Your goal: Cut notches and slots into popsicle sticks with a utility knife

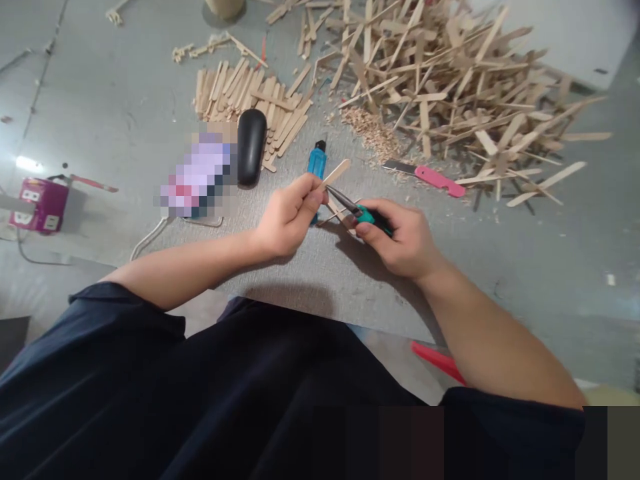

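Observation:
My left hand (293, 215) pinches a flat wooden craft stick (338, 172), whose rounded end points up and to the right. In my right hand (405, 237) are long-nose pliers (345, 199) with a green and black handle. The tips of the pliers reach the stick close to my left fingertips; whether the jaws grip it I cannot tell. Below the pliers more wooden sticks (344, 218) lie on the table. A blue utility knife (317, 162) lies behind my left hand, partly hidden by it.
A large heap of craft sticks (450, 87) covers the back right, with wood shavings (370, 130) beside it. A pink-handled knife (440, 181) lies blade out before the heap. Further left are laid-out sticks (225, 90), a black mouse (251, 147), a blurred phone (200, 173) and a purple power socket (45, 205).

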`<state>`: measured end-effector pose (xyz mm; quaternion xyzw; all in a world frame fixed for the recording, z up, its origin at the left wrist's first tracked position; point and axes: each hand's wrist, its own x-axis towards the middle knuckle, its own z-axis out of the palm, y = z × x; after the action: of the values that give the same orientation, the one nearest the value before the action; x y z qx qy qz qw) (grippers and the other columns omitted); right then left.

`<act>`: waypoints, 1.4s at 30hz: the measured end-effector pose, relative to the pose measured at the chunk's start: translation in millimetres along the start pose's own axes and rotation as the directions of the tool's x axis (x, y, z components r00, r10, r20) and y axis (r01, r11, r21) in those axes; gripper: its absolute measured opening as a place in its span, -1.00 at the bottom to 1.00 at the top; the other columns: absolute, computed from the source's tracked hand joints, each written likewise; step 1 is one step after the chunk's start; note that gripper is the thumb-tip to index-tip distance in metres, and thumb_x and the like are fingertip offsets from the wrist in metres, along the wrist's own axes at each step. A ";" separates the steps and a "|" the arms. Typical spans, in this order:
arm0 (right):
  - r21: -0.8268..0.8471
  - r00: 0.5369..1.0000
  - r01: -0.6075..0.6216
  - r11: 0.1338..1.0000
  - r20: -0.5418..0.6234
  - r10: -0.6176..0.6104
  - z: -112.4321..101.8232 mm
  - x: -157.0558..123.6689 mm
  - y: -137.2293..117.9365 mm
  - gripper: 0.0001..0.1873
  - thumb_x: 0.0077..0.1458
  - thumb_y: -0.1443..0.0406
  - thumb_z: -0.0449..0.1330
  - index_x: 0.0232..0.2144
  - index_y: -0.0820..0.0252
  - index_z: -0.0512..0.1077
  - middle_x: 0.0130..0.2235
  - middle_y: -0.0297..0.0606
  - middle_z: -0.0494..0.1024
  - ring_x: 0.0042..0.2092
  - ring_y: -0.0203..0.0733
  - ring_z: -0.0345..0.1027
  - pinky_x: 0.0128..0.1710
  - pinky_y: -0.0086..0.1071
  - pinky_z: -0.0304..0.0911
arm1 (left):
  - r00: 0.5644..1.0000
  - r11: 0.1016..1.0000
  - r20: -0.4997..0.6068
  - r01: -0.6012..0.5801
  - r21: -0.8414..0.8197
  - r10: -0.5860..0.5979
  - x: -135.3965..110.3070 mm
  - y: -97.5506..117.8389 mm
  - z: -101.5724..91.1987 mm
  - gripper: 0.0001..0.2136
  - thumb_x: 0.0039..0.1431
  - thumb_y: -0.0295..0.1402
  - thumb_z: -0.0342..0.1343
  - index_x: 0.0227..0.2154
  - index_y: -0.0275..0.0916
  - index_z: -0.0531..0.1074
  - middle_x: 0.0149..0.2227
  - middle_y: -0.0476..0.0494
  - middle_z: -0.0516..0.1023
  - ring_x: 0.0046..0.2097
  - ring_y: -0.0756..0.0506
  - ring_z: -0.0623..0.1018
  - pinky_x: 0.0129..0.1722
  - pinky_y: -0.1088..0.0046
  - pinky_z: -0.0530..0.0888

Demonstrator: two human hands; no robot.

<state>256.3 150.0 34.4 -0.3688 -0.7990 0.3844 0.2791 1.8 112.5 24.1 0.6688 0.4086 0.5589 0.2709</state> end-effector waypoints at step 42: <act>-0.115 0.994 0.105 0.988 0.007 -0.105 -9.4 -0.7 -6.9 -0.49 0.41 -0.24 0.29 -0.08 0.03 0.62 -0.29 -0.19 0.66 -0.33 -0.07 0.49 -0.27 -0.15 0.40 | 0.895 0.834 0.162 0.445 -0.325 -0.415 -0.3 19.9 3.7 -0.29 0.28 0.51 0.07 -0.39 -0.12 0.44 -0.55 0.06 0.21 -0.52 0.05 0.25 -0.50 0.35 0.25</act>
<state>261.0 150.2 45.1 -0.3415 -0.8382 0.3227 0.2768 10.2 102.2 39.4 0.5232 0.4293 0.5187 0.5223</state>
